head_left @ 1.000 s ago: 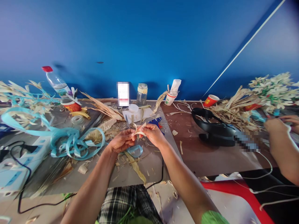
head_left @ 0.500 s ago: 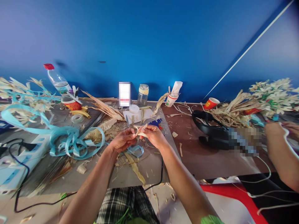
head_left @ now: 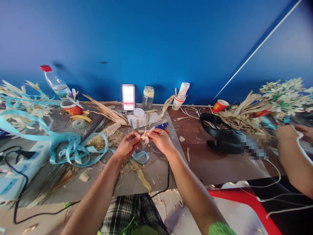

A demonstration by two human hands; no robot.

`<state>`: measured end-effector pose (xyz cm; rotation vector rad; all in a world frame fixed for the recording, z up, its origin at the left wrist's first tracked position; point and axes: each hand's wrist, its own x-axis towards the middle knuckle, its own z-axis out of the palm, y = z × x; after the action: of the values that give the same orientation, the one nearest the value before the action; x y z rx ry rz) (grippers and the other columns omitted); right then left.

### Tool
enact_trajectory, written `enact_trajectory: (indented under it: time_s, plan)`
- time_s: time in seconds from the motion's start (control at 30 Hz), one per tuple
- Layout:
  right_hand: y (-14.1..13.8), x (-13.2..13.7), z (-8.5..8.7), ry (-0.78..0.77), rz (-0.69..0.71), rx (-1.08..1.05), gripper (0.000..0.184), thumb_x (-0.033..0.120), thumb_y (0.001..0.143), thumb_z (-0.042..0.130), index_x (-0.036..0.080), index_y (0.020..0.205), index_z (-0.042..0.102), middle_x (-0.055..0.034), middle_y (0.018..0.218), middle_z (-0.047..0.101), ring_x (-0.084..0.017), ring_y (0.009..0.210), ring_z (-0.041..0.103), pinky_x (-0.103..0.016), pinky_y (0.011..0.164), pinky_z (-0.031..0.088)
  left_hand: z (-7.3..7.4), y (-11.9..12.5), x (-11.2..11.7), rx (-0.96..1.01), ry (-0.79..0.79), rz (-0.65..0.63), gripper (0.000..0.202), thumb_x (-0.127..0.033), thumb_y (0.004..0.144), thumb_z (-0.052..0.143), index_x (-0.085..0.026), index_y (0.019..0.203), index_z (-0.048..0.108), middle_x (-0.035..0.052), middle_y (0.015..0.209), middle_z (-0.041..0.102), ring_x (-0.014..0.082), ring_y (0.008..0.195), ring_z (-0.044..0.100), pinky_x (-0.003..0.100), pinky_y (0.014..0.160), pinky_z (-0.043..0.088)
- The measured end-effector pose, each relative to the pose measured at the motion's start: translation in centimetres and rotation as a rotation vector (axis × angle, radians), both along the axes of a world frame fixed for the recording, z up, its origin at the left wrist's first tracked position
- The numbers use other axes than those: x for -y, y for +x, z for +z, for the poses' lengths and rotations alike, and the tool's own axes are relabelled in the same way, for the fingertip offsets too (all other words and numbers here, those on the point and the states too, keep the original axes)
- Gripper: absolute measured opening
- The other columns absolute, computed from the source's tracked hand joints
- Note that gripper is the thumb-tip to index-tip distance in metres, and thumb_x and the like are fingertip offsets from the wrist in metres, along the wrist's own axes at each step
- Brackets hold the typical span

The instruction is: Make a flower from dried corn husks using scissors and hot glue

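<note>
Between my two hands, above the near part of the table, is a small piece of pale dried husk, folded or gathered at the middle. My left hand pinches its left end with thumb and fingertips. At the other end, the thumb and forefinger of my right hand are closed on it. Fingers hide part of the husk. Below them lie a loop of light blue ribbon and a long greenish husk strip. A blue tool, partly covered, rests just behind my right hand.
Tangled blue ribbon and a power strip are at left. Behind stand a phone, a glass jar and a paper cup. A black headset-like object lies at right, near another person's arm.
My fingers have shifted on the husk, and its loose flap that pointed right now appears folded in between my hands. The view has moved slightly.
</note>
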<state>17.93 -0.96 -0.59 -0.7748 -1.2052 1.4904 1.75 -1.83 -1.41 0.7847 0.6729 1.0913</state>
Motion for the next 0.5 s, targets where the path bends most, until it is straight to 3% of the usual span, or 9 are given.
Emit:
enact_trajectory:
  time_s: [0.13,0.3,0.4,0.5]
  plan:
    - [0.01,0.07,0.46,-0.025,-0.006,-0.051,0.018,0.034,0.07,0.069,0.017,0.072,0.068,0.0003,0.064,0.062,-0.01,0.055,0.054,-0.025,0.058,0.044,0.48,0.41,0.25,-0.059,0.021,0.1,0.03,-0.026,0.061,0.077,-0.015,0.078,0.055,-0.0045,0.06,0.052,0.0046,0.05,0.045,0.017,0.048,0.033]
    - [-0.01,0.24,0.84,-0.015,0.007,-0.107,0.017,0.033,0.071,0.068,0.017,0.07,0.067,-0.0002,0.067,0.063,-0.01,0.056,0.055,-0.025,0.058,0.044,0.7,0.28,0.29,-0.061,0.123,0.09,0.053,-0.022,0.061,0.077,-0.021,0.108,0.051,-0.001,0.075,0.059,0.0092,0.063,0.054,0.02,0.056,0.04]
    - [-0.03,0.29,0.87,-0.005,-0.001,-0.094,0.017,0.034,0.072,0.067,0.017,0.07,0.067,0.0002,0.066,0.062,-0.01,0.055,0.055,-0.025,0.059,0.044,0.62,0.33,0.21,-0.069,0.206,0.165,0.06,-0.02,0.062,0.077,-0.024,0.115,0.049,-0.0006,0.08,0.061,0.0086,0.063,0.055,0.021,0.058,0.042]
    - [-0.05,0.25,0.78,0.009,-0.011,-0.066,0.016,0.033,0.073,0.067,0.017,0.071,0.067,0.0002,0.066,0.063,-0.011,0.055,0.055,-0.026,0.059,0.044,0.73,0.52,0.33,-0.103,0.279,0.208,0.054,-0.02,0.063,0.075,-0.023,0.112,0.053,0.0007,0.082,0.063,0.01,0.067,0.057,0.023,0.063,0.045]
